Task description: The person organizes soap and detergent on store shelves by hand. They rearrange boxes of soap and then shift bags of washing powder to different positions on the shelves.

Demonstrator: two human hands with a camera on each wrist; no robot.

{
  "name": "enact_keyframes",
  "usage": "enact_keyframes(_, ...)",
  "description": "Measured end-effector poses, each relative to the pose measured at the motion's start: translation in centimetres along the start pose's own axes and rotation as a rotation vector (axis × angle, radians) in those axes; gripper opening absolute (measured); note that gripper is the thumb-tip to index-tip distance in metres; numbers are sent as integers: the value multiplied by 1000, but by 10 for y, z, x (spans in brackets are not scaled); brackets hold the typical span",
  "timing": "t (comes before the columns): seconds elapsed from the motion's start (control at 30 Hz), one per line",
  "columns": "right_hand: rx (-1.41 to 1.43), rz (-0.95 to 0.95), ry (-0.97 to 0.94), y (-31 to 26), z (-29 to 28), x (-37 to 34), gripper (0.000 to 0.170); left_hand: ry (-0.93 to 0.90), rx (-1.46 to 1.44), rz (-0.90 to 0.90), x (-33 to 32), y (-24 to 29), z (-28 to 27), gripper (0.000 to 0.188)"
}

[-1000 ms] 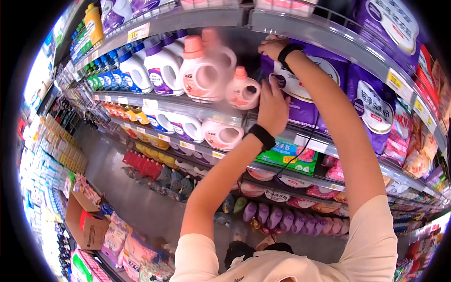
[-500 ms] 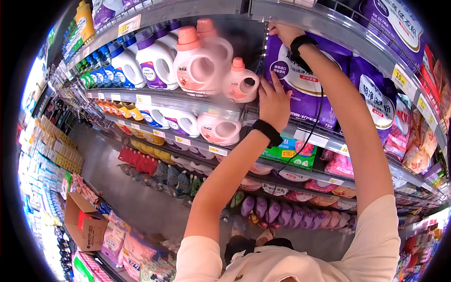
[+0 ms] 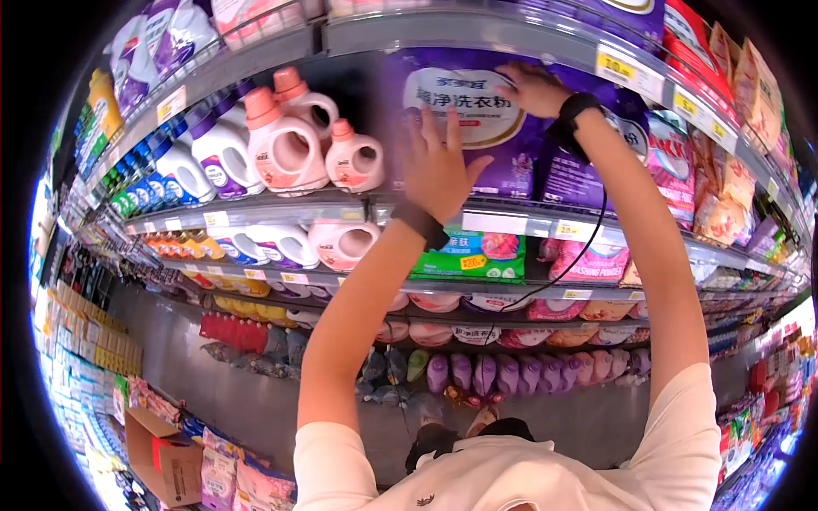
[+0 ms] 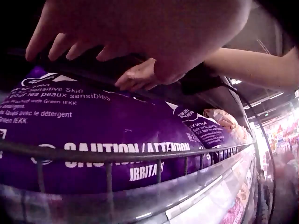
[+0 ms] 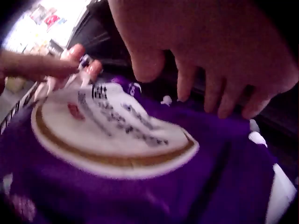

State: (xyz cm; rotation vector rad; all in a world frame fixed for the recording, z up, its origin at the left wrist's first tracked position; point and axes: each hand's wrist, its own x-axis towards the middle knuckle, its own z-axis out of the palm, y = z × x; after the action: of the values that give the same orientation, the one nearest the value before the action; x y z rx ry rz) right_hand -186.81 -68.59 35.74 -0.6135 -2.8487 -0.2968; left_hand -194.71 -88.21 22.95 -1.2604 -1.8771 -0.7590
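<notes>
A large purple washing powder bag (image 3: 498,175) with a white label stands on the shelf, its front facing me. My left hand (image 3: 439,166) lies over the left part of its front, fingers spread and pointing up. At the upper right of the label is my right hand (image 3: 535,92), its fingers extended over the bag. In the left wrist view, the bag's printed lower side (image 4: 117,121) shows behind a wire rail. From the right wrist, the fingers of my right hand (image 5: 205,70) reach over the top of the bag (image 5: 233,149). Neither hand grips anything.
Pink detergent bottles (image 3: 285,149) with coral caps stand left of the bag. More purple bags (image 3: 575,179) stand to its right. A wire rail (image 4: 112,161) runs along the shelf front. A black cable (image 3: 588,247) hangs from my right wrist.
My view has turned rightward. My left hand has gone from beside the small pink bottle onto the bag's front. My right hand has left the bag's upper left corner for its upper right.
</notes>
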Motion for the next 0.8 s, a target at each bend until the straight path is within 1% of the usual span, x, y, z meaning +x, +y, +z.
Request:
enact_keyframes(0.03,-79,9,31,0,10,-11,63,-9,48,4,2,2,6,92)
enact_keyframes(0.07,-158,20,61,2,23,-18,65,-64,60,-10,4,3,10,93)
enact_keyframes(0.1,-134,24,89,10,38,-16,66,-119,75,-27,6,4,12,95)
enact_keyframes(0.13,-107,79,80,12,45,-15,65,-173,96,-46,7,4,16,97)
enact_keyframes(0.17,-151,107,45,16,49,-11,67,-197,61,-76,8,0,25,100)
enact_keyframes(0.2,-192,129,6,14,49,-8,68,-198,62,-77,9,0,27,100)
enact_keyframes(0.3,-146,264,-60,15,48,6,68,-247,55,-91,8,0,26,101)
enact_keyframes(0.4,-145,316,16,13,54,9,69,-259,36,-106,8,-2,28,102)
enact_keyframes(0.43,-149,269,-30,0,33,-4,62,-272,40,-102,8,-4,27,102)
enact_keyframes(0.47,-119,211,-54,-5,22,-8,59,-300,53,-118,7,-5,25,102)
enact_keyframes(0.53,-70,113,-101,-2,6,-16,54,-350,61,-138,11,-1,22,102)
enact_keyframes(0.57,-38,21,51,10,23,-11,46,-344,43,-122,12,-3,21,102)
enact_keyframes(0.67,253,-90,240,25,14,-53,41,-312,94,-103,11,-2,23,103)
enact_keyframes(0.7,226,-104,300,36,14,-67,39,-256,73,-82,9,3,20,97)
enact_keyframes(0.73,223,-53,305,50,18,-81,41,-240,69,-34,10,9,19,93)
enact_keyframes(0.8,122,14,347,75,21,-111,42,-211,59,66,14,24,14,86)
